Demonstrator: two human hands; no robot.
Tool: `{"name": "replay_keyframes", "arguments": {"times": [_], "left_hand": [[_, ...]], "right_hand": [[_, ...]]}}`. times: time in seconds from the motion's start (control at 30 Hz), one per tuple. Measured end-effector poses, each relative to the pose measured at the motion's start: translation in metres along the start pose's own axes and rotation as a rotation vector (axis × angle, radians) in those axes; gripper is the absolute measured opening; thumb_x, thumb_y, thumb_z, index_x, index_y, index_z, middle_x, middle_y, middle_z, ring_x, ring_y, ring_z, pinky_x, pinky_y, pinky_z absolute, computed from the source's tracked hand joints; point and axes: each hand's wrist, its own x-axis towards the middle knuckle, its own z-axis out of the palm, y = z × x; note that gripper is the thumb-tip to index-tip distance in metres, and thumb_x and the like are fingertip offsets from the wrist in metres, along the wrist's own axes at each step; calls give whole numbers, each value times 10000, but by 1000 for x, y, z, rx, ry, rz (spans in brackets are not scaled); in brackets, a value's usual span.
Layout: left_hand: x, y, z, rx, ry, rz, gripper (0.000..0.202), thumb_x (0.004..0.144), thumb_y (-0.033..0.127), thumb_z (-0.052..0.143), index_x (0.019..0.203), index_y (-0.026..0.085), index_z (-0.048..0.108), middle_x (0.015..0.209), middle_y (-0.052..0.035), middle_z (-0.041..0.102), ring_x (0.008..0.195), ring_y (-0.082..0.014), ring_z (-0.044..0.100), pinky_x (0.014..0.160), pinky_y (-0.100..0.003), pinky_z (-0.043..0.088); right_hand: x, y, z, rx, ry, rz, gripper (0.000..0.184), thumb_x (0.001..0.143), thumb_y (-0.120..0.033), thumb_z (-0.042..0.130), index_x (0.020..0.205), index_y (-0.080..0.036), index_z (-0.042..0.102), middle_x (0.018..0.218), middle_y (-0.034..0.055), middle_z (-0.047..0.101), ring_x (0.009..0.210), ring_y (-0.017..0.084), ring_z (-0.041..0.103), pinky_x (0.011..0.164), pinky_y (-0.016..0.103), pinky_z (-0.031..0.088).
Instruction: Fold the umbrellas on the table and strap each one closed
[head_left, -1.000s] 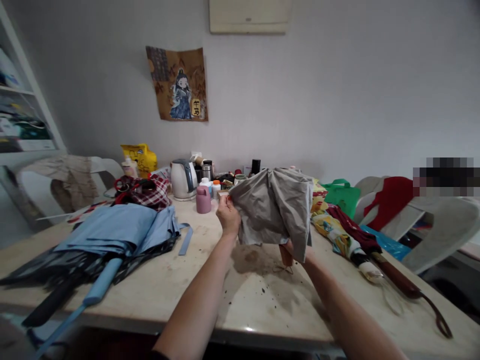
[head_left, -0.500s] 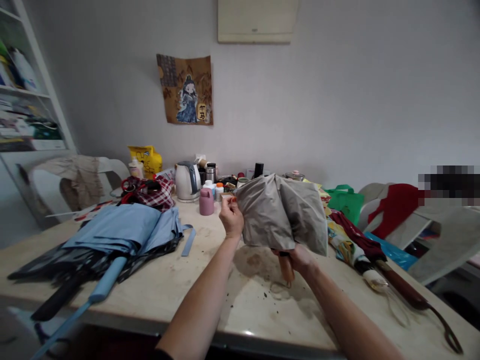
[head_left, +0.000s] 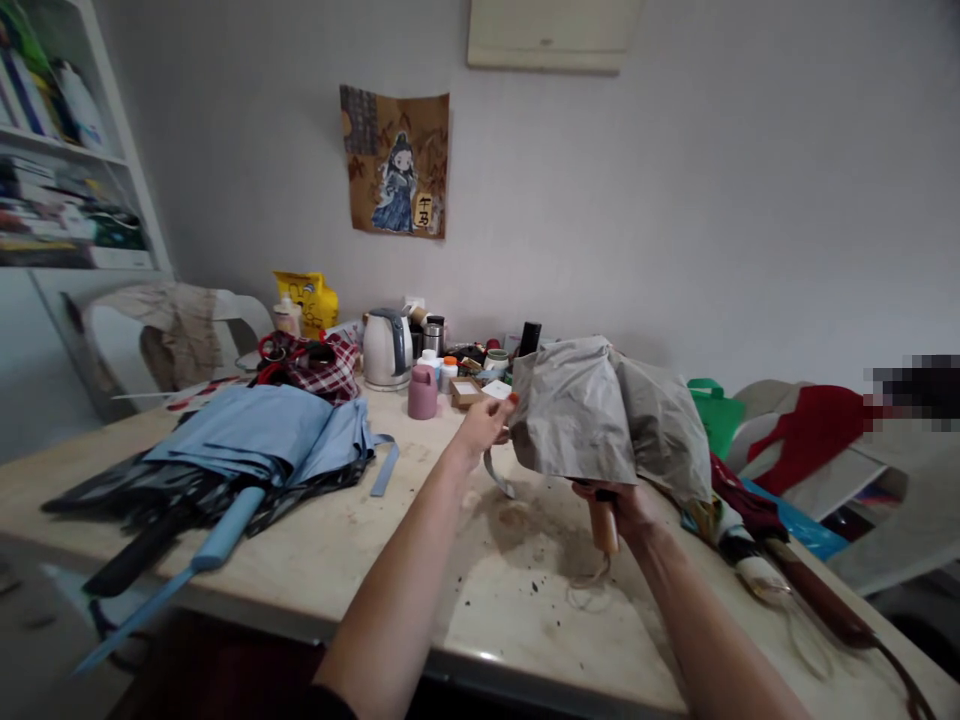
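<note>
A half-folded grey umbrella [head_left: 574,415] is held above the table, canopy loose and bunched, its light brown handle [head_left: 604,528] pointing down with a thin cord loop beneath. My right hand [head_left: 636,512] is wrapped round it at the top of the handle, partly under the canopy's lower edge. At the canopy's left edge, my left hand [head_left: 486,426] has its fingers closed in a pinch on the fabric; a small orange-red spot shows at its fingertips. A grey strap [head_left: 500,478] dangles just below that hand.
Left on the table [head_left: 420,570] lie a light blue umbrella [head_left: 232,435] and a black one [head_left: 142,550]. More umbrellas with a brown handle [head_left: 829,600] lie right. Behind stand a kettle [head_left: 386,350], a pink bottle [head_left: 422,392] and a yellow bag [head_left: 309,305].
The view has shifted, with the umbrella and both hands now further right. The canopy has turned a little, and the grey strap has come into sight below my left hand.
</note>
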Motion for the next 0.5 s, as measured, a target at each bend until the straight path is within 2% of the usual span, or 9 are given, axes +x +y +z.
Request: {"name": "replay_keyframes", "arguments": {"times": [0.07, 0.13, 0.2, 0.3, 0.4, 0.5], "left_hand": [[-2, 3, -8, 35, -155, -32, 601, 493, 566, 869, 860, 123, 693, 685, -52, 680, 552, -139, 623, 527, -241, 474], [-3, 5, -17, 34, -266, -61, 575, 497, 463, 907, 903, 114, 701, 684, -80, 697, 573, -160, 654, 533, -244, 478], [-3, 5, -24, 5, -323, -82, 540, 514, 419, 912, 898, 107, 697, 650, -97, 699, 555, -168, 660, 516, -242, 474], [-1, 0, -30, 2, -356, -79, 502, 561, 437, 879, 897, 114, 694, 610, -94, 693, 476, -152, 626, 483, -245, 470], [4, -11, -28, 136, -231, -15, 358, 633, 404, 821, 823, 119, 714, 559, -74, 669, 427, -132, 573, 471, -247, 464], [11, -18, -24, 252, 37, 66, 143, 663, 252, 766, 668, 134, 686, 553, -55, 647, 512, -150, 591, 553, -273, 500]], "right_hand": [[0, -3, -1, 62, 12, 36, 240, 413, -249, 743, 541, -211, 544, 532, -6, 537, 508, 139, 468, 521, 311, 447], [-1, -8, -1, 107, 19, 60, 221, 405, -205, 712, 545, -211, 542, 536, -15, 529, 505, 129, 449, 522, 316, 439], [-2, -12, 0, 132, 29, 70, 211, 396, -189, 695, 538, -210, 541, 537, -21, 525, 499, 119, 426, 507, 310, 423], [-3, -15, 0, 159, 40, 74, 218, 384, -174, 690, 514, -208, 518, 521, -33, 505, 491, 104, 403, 497, 295, 410], [-3, -14, -1, 149, 13, 35, 226, 402, -194, 698, 526, -214, 511, 503, -39, 490, 478, 102, 387, 505, 307, 420], [-3, -12, 0, 59, -28, -24, 232, 439, -271, 724, 552, -218, 528, 505, -24, 505, 476, 118, 407, 511, 321, 426]]}}
